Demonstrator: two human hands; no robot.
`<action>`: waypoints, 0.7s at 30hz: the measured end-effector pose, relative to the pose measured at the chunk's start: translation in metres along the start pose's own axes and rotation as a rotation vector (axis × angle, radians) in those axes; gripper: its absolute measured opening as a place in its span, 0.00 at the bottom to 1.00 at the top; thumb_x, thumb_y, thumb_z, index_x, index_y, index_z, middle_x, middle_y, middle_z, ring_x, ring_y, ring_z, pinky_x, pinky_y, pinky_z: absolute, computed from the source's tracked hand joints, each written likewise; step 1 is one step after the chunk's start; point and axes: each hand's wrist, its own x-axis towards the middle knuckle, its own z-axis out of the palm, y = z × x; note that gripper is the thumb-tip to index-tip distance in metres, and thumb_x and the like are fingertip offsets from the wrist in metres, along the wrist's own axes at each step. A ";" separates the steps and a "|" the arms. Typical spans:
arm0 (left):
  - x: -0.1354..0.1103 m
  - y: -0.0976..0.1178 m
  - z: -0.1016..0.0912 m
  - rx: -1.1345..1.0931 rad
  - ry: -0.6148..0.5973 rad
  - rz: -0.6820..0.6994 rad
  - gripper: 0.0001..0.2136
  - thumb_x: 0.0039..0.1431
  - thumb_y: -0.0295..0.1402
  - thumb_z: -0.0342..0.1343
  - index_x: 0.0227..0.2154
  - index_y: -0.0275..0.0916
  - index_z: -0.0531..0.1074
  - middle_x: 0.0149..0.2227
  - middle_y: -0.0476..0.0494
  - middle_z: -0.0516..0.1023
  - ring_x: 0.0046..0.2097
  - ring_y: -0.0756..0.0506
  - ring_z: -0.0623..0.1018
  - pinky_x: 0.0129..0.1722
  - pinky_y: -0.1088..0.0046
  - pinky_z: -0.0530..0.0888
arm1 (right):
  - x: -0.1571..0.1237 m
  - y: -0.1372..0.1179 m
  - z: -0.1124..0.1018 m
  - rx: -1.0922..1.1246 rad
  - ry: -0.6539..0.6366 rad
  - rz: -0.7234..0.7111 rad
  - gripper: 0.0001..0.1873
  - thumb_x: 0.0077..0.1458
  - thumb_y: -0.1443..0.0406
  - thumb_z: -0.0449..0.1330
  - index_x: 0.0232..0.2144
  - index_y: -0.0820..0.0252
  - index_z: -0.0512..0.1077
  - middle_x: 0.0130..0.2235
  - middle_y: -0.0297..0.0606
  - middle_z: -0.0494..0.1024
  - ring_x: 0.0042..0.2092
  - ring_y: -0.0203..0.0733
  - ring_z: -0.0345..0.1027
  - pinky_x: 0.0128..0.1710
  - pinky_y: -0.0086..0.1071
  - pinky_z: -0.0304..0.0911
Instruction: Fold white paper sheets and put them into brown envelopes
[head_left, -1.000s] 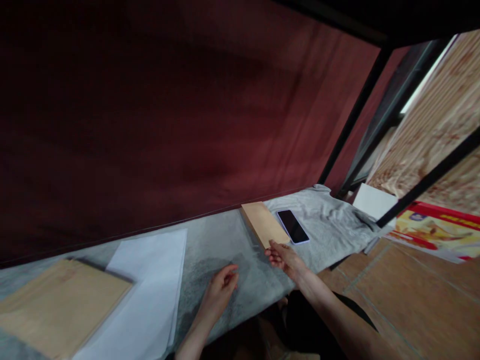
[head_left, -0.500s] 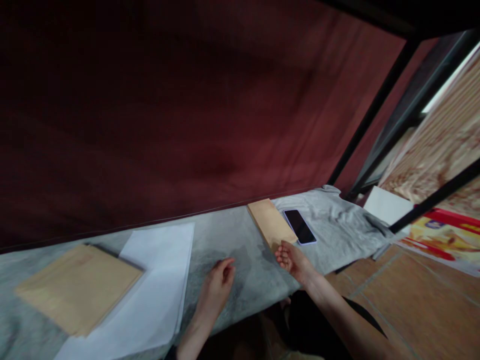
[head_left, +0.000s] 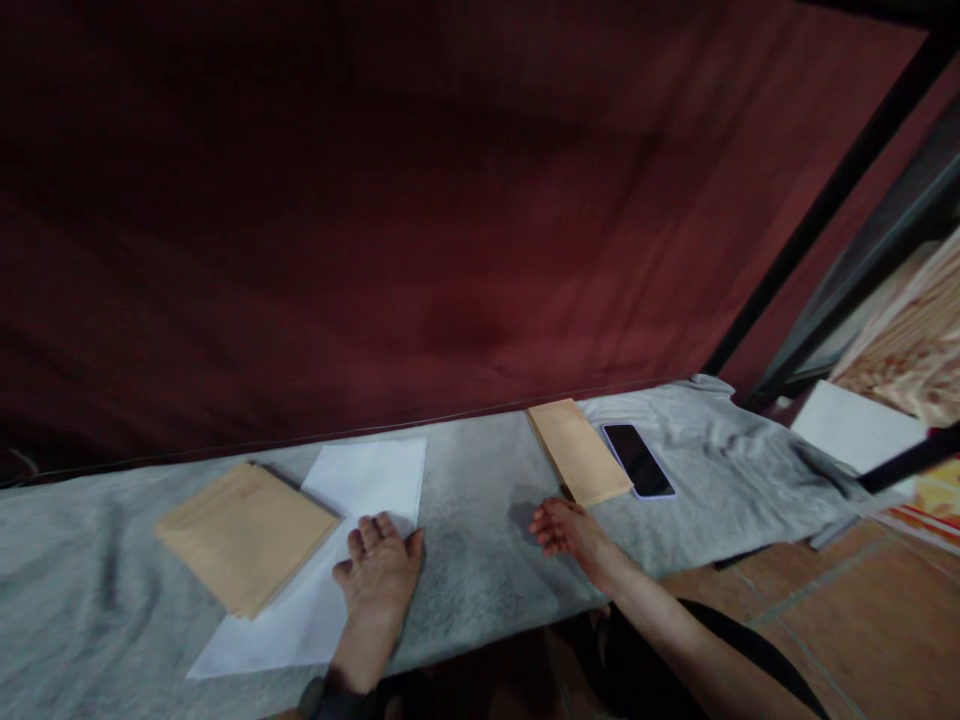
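Observation:
My left hand [head_left: 379, 570] is over the right part of the white paper sheets [head_left: 367, 480], palm up with fingers spread, holding nothing. Left of it, a stack of brown paper envelopes [head_left: 244, 540] lies askew, partly on the white sheets. My right hand [head_left: 566, 535] hovers by the near end of a narrower brown envelope stack [head_left: 581, 450]. Its fingers are loosely curved, somewhat apart, and nothing shows in them. Just right of that stack, a phone [head_left: 637, 460] with a dark screen and a pale purple case lies flat.
A grey cloth [head_left: 472, 470] covers the long narrow surface, wrinkled at its right end. Behind it hangs a dark red curtain [head_left: 450, 250]. Dark metal bars [head_left: 817, 220] rise at the right, near a white box [head_left: 855, 425]. Brown floor tiles [head_left: 780, 590] show below.
My left hand has moved left onto the white sheets and turned palm up with its fingers opened. My right hand has drawn slightly left off the narrow envelopes. The view has swung left.

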 end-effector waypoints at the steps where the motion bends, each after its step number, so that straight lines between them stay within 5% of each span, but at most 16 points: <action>1: 0.000 -0.001 -0.001 0.013 0.003 0.013 0.27 0.69 0.41 0.40 0.61 0.25 0.63 0.64 0.20 0.64 0.63 0.29 0.66 0.52 0.49 0.72 | 0.000 0.002 0.004 -0.017 -0.022 -0.012 0.19 0.54 0.50 0.65 0.31 0.61 0.76 0.31 0.39 0.81 0.28 0.35 0.71 0.28 0.28 0.65; 10: -0.002 -0.001 -0.001 0.093 0.120 0.109 0.22 0.68 0.34 0.40 0.49 0.22 0.73 0.50 0.19 0.75 0.50 0.32 0.77 0.39 0.61 0.76 | 0.004 0.004 0.019 -0.114 -0.115 -0.027 0.25 0.48 0.44 0.66 0.32 0.61 0.76 0.31 0.38 0.80 0.29 0.35 0.71 0.26 0.26 0.64; 16: 0.005 -0.013 -0.012 0.044 0.008 0.128 0.21 0.67 0.30 0.37 0.38 0.29 0.77 0.34 0.29 0.80 0.39 0.36 0.81 0.38 0.62 0.74 | 0.006 0.004 0.018 -0.144 -0.128 -0.009 0.22 0.51 0.47 0.66 0.32 0.61 0.77 0.33 0.38 0.81 0.29 0.35 0.71 0.27 0.27 0.65; 21: 0.021 -0.034 -0.017 -0.127 -0.045 0.042 0.19 0.68 0.36 0.44 0.44 0.34 0.78 0.39 0.31 0.83 0.42 0.36 0.82 0.41 0.63 0.74 | 0.007 0.004 0.019 -0.157 -0.124 -0.002 0.21 0.52 0.48 0.66 0.32 0.61 0.77 0.32 0.39 0.81 0.29 0.35 0.71 0.27 0.26 0.64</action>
